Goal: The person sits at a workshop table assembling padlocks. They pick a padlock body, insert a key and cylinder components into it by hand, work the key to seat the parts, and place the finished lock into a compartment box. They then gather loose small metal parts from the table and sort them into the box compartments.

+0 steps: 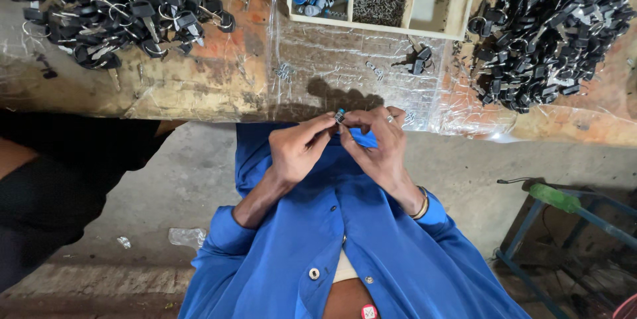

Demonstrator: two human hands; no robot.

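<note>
My left hand (298, 148) and my right hand (377, 141) meet in front of my blue shirt, just below the workbench edge. Both pinch a small metal cylinder part with a blue end (340, 117) between their fingertips. My right hand wears a ring and a bracelet. Most of the small part is hidden by my fingers.
The plastic-covered workbench (219, 80) carries a pile of black-headed keys (126, 7) at the left and another pile (551, 27) at the right. A compartment tray (381, 23) holds blue-tipped cylinders, small pins and loose parts. Another person's dark sleeve (60, 173) is at the left. A blue metal frame (564, 219) stands on the floor at right.
</note>
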